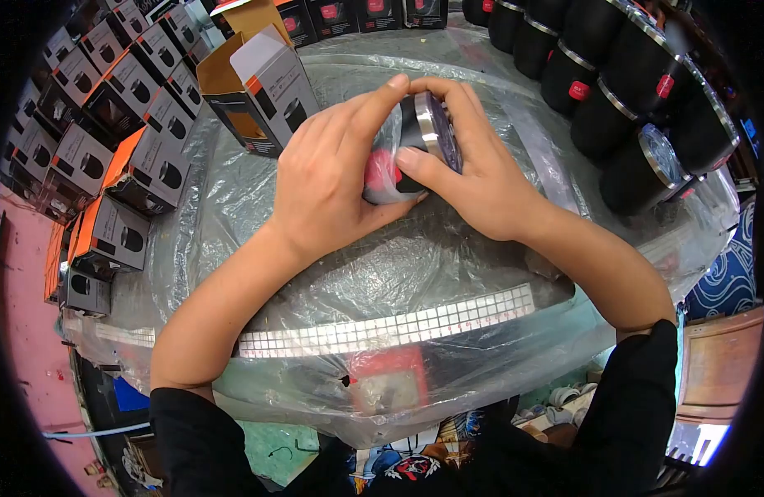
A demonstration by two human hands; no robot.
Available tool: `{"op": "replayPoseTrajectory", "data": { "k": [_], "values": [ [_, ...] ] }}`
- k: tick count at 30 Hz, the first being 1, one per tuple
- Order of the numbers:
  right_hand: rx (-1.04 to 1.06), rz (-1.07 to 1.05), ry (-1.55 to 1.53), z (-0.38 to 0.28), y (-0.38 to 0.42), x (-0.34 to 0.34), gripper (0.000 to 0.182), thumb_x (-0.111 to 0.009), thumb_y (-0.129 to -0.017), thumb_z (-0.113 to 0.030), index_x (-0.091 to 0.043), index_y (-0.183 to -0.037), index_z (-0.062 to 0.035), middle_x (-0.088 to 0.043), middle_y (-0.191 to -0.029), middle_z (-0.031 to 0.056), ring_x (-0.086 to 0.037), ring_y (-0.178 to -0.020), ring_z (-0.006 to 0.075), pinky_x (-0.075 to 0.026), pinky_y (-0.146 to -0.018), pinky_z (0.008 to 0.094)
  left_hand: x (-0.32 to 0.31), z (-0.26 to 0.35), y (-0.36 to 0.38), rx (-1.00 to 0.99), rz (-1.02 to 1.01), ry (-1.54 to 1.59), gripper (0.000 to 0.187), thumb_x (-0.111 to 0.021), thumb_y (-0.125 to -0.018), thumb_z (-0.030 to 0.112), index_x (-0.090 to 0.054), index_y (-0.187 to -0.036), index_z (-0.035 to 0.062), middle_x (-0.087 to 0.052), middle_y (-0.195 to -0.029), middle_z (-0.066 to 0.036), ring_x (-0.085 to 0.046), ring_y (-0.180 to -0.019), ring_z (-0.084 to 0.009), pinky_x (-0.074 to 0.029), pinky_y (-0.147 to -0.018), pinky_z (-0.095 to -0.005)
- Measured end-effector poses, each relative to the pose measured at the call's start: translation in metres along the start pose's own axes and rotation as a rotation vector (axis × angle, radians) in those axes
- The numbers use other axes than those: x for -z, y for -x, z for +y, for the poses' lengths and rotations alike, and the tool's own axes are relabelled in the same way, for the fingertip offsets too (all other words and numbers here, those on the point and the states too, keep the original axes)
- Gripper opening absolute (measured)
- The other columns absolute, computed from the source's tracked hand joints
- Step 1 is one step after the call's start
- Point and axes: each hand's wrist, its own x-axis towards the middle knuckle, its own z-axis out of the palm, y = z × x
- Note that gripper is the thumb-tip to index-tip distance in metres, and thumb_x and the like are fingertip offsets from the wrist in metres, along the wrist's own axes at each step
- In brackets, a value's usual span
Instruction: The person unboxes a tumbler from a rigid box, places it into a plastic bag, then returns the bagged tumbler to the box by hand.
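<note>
Both hands are closed round a black tumbler [413, 131] with a silver rim, tilted on its side above the table. Clear plastic wrap covers its lower part, and a red label shows through the wrap. My left hand [322, 170] grips the wrapped base end. My right hand [480, 157] holds the rim and lid end, with the thumb pressed on the tumbler's side. Fingers hide part of the tumbler. Just beyond my left hand stands an open carton [270, 95] with its flaps up and a tumbler picture on its side.
Stacked printed boxes [125, 232] line the left side, and black boxes [332, 15] stand at the back. Several black tumblers [635, 170] crowd the right. Clear plastic covers the table [382, 273]; a strip of small white labels [390, 321] lies near its front edge.
</note>
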Motion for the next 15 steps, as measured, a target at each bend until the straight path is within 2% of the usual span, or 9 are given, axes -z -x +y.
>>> {"op": "replayPoseTrajectory", "data": {
  "k": [3,5,12,14,15],
  "values": [
    [0.072,-0.061,-0.027,-0.0010,-0.0025,0.0074,0.073,-0.078,-0.093,-0.033,-0.044,-0.150,-0.0005,-0.049,-0.134,0.0197,-0.056,-0.127,0.0351,-0.045,-0.111,0.0428,0.0003,-0.0018,0.0015,0.082,0.011,0.025,0.113,-0.098,-0.065,0.030,-0.040,-0.159,0.0020,-0.066,-0.138,-0.019,-0.071,-0.114,-0.0378,-0.058,-0.094,-0.0443],
    [0.122,-0.048,-0.034,-0.0010,-0.0031,0.0068,0.074,-0.078,-0.089,-0.029,-0.047,-0.150,-0.0008,-0.051,-0.134,0.0194,-0.056,-0.129,0.0350,-0.045,-0.110,0.0428,-0.0002,-0.0017,-0.0009,0.080,0.098,0.071,0.107,-0.095,-0.065,0.028,-0.046,-0.158,0.0068,-0.069,-0.128,-0.016,-0.070,-0.110,-0.0362,-0.058,-0.092,-0.0431],
    [0.097,-0.047,0.011,-0.0043,-0.0026,0.0011,0.072,-0.081,-0.088,-0.029,-0.051,-0.147,0.0002,-0.055,-0.132,0.0189,-0.058,-0.127,0.0353,-0.047,-0.108,0.0430,-0.0055,-0.0016,0.0004,0.033,0.103,0.124,0.105,-0.093,-0.066,0.022,-0.046,-0.159,0.0075,-0.067,-0.130,-0.018,-0.068,-0.114,-0.0377,-0.056,-0.096,-0.0454],
    [0.125,-0.055,0.044,-0.0079,-0.0017,0.0018,0.073,-0.080,-0.088,-0.023,-0.049,-0.151,-0.0017,-0.054,-0.133,0.0142,-0.055,-0.126,0.0281,-0.043,-0.112,0.0401,-0.0064,-0.0006,0.0009,0.015,0.127,0.112,0.104,-0.092,-0.066,0.020,-0.046,-0.159,0.0077,-0.061,-0.138,-0.018,-0.065,-0.119,-0.0388,-0.055,-0.099,-0.0462],
    [0.124,-0.053,0.044,-0.0066,-0.0016,0.0010,0.073,-0.080,-0.088,-0.023,-0.049,-0.151,-0.0017,-0.054,-0.133,0.0142,-0.055,-0.126,0.0281,-0.043,-0.112,0.0401,-0.0068,-0.0007,0.0010,0.013,0.125,0.114,0.104,-0.092,-0.066,0.020,-0.046,-0.159,0.0077,-0.061,-0.138,-0.018,-0.065,-0.119,-0.0388,-0.055,-0.099,-0.0462]
  ]
}}
